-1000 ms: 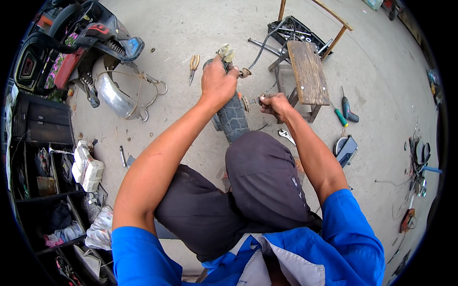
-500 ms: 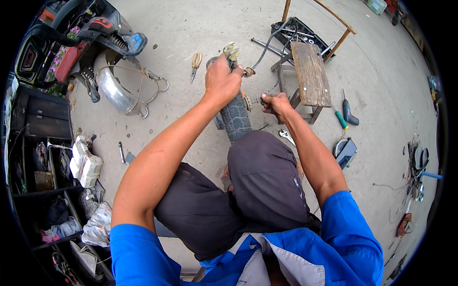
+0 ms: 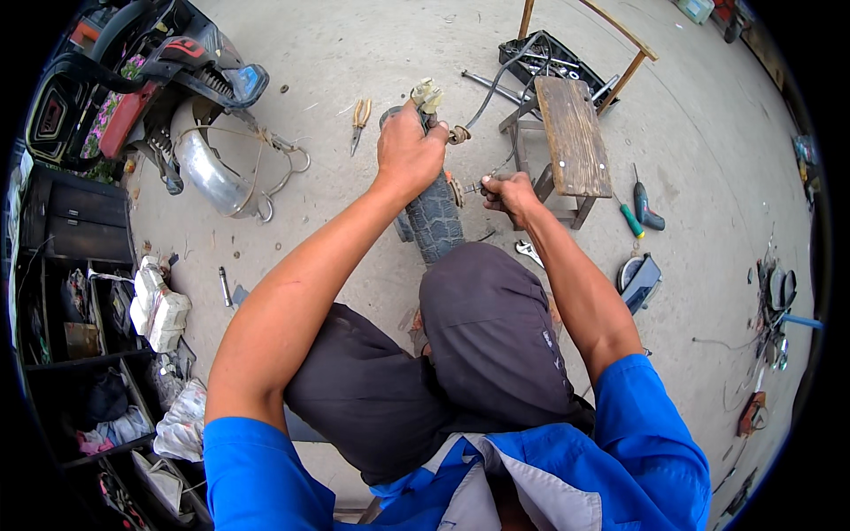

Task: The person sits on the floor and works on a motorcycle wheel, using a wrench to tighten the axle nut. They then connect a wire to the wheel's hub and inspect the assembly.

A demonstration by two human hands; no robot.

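Observation:
A small wheel with a black treaded tyre (image 3: 434, 221) stands upright in front of my knees. My left hand (image 3: 412, 150) is closed over the top of the tyre. Just beyond its knuckles a crumpled yellowish piece (image 3: 427, 94) sticks up; I cannot make out what it is. At the right side of the wheel is a rusty brown hub (image 3: 455, 189). My right hand (image 3: 511, 196) pinches a thin metal piece (image 3: 473, 188) that points at this hub. A dark cable (image 3: 512, 157) runs up from those fingers toward a stool.
The wooden stool (image 3: 571, 142) stands at the right, before a black toolbox (image 3: 553, 57). Pliers (image 3: 359, 124), an adjustable wrench (image 3: 529, 252), a drill (image 3: 649, 211) and a circular saw (image 3: 639, 281) lie on the concrete. A dark shelf (image 3: 84, 354) and a silver mudguard (image 3: 211, 170) are left.
The whole view has shifted very slightly. Both hands keep their places on the wheel and at the hub.

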